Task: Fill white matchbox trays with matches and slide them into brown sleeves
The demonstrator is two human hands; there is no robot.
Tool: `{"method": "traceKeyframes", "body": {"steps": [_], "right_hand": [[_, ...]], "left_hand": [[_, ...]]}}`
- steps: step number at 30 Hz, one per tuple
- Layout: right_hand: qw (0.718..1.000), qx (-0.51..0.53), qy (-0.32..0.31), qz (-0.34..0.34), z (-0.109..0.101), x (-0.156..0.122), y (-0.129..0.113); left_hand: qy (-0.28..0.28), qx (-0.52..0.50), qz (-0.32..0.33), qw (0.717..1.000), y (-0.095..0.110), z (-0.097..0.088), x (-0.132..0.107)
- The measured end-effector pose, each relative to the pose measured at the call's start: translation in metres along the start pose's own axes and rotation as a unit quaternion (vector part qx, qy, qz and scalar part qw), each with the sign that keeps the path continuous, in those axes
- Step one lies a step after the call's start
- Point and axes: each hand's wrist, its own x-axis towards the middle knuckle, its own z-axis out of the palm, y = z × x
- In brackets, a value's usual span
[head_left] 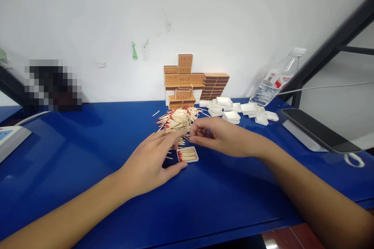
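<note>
A small white matchbox tray (196, 158) lies on the blue table, partly filled with red-headed matches (187, 155). My left hand (152, 159) brackets its left end, thumb along the near edge and a bent finger at the far corner. The left index finger stretches over the near side of a heap of loose matches (178, 118). Close to the heap's right edge, my right hand (216, 136) has its fingers curled and thumb drawn in. Whatever its fingertips pinch, if anything, is too small to make out.
Orange matchboxes (184, 79) are stacked against the wall, with more piled sideways (214, 85). Empty white trays (230, 115) lie scattered to the right. Behind them leans a water bottle (271, 78). A phone (320, 130) rests on a white stand at right; a white device (13, 140) sits far left.
</note>
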Motion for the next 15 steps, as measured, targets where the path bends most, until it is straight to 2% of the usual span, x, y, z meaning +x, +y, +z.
{"method": "traceKeyframes", "body": {"steps": [5, 7, 10, 12, 15], "right_hand": [[0.999, 0.017, -0.003, -0.04, 0.013, -0.001, -0.014], [0.997, 0.03, 0.047, -0.05, 0.014, 0.001, -0.01], [0.985, 0.032, 0.164, -0.043, 0.011, 0.005, -0.002], [0.974, 0.011, 0.227, -0.02, 0.011, 0.008, 0.004], [0.961, -0.026, 0.275, 0.0, 0.017, 0.012, 0.007]], "left_hand": [[0.015, -0.002, 0.014, 1.0, 0.0, 0.001, 0.0], [0.026, 0.004, 0.011, 1.0, 0.0, 0.0, -0.001], [0.054, 0.03, 0.007, 0.998, -0.002, -0.005, 0.0], [0.095, 0.047, 0.007, 0.994, -0.007, -0.012, 0.002], [0.172, 0.069, -0.016, 0.983, -0.016, -0.024, 0.008]]}}
